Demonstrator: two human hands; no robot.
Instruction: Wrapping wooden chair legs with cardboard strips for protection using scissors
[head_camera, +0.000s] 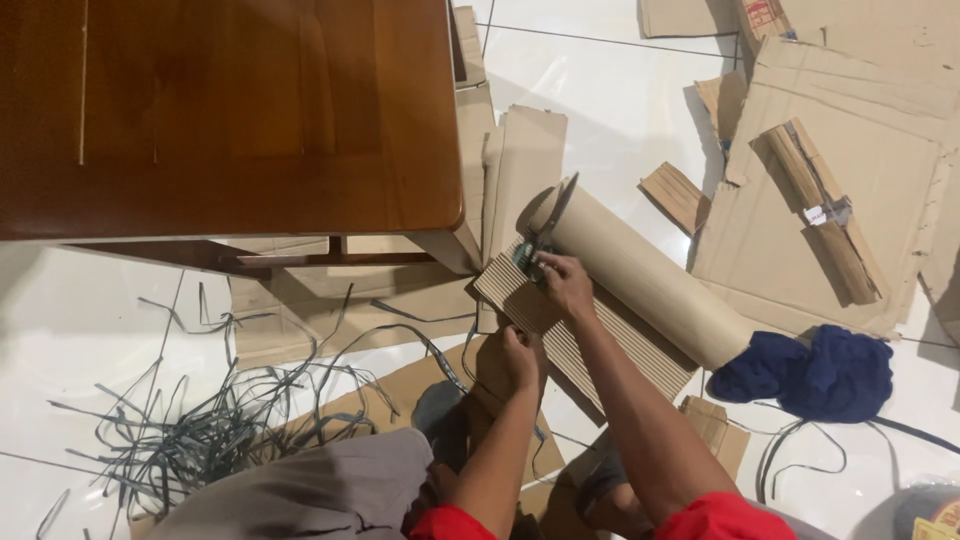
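a dark wooden table (230, 110) fills the upper left, standing on a white tiled floor (610, 110). flattened cardboard sheets (860, 150) spread over the upper right, with a folded cardboard strip (820, 210) lying on them. a long cardboard tube (640, 280) lies slantwise from near the table leg down toward a bundle of dark blue cloth (810, 375), whose near end touches the tube's lower end. under and beside the tube lies a sheet of ribbed corrugated cardboard (600, 345), which runs from the table leg toward the person's knees. a tangle of grey plastic strapping strips (200, 430) sprawls across the floor at lower left, well apart from the tube.

the right hand (565, 285) rests on the upper part of the ribbed sheet, just beside the tube, its fingers closed around the handles of a pair of scissors (548, 228) whose blades stand a little apart and point up along the tube's end. the left hand (520, 360) grips the near edge of the ribbed sheet, fingers curled shut on it.
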